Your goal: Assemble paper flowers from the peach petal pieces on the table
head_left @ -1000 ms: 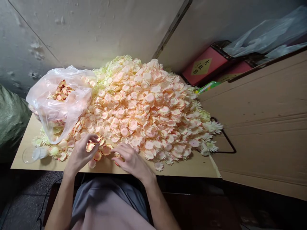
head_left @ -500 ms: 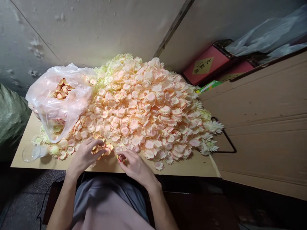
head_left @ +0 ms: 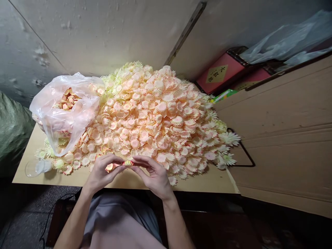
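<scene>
- A pale wood-toned counter (head_left: 204, 181) stands against a grey wall (head_left: 109, 34) whose paint is flaking at the left.
- A broad heap of pale pink and cream flower pieces (head_left: 155, 117) covers most of the counter and rises near the wall.
- A translucent plastic bag (head_left: 53, 112), its mouth showing red-edged pieces, sits at the heap's left; a green sack (head_left: 12, 128) stands just beyond the counter's left end.
- Cardboard (head_left: 280, 141) closes off the right end, with a bent dark rod (head_left: 247, 152) in front of it and a red box (head_left: 220, 74) behind.
- A clear cup (head_left: 35, 168) lies tipped near the front left corner.
- Along the front edge, a bare strip of wood runs between heap and lap, widest towards the right corner.
- Over this strip, the left hand (head_left: 105, 171) and right hand (head_left: 154, 176) share one red-and-yellow flower piece (head_left: 128, 163), each grip pinching a side between thumb and fingers.
</scene>
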`<state>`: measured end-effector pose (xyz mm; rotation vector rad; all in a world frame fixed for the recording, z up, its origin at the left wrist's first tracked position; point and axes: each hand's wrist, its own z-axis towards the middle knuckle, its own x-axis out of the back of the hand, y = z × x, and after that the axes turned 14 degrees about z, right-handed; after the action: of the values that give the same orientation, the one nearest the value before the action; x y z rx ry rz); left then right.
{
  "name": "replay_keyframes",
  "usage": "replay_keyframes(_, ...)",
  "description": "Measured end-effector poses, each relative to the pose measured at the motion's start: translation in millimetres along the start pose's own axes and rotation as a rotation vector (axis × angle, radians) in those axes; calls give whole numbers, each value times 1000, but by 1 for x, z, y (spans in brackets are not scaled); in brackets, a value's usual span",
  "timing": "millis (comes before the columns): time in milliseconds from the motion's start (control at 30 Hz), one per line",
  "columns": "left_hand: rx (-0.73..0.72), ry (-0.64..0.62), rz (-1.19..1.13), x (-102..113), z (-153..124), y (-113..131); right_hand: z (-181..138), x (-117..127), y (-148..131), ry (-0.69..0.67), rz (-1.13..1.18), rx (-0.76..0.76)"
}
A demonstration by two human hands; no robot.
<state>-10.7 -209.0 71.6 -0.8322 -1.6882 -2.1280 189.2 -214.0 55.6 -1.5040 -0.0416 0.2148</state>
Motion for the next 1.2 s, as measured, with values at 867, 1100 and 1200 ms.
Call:
replay_keyframes(867,-382,504,291,-22,0,2,5,-26,1,348,194,95)
replay_keyframes(1100,-533,398,369,-12,1,-3,14,-20,-6,178,446,-231)
replay_keyframes(1200,-510,417,332,-9,2,-2,20,-21,-7,222,471,-256)
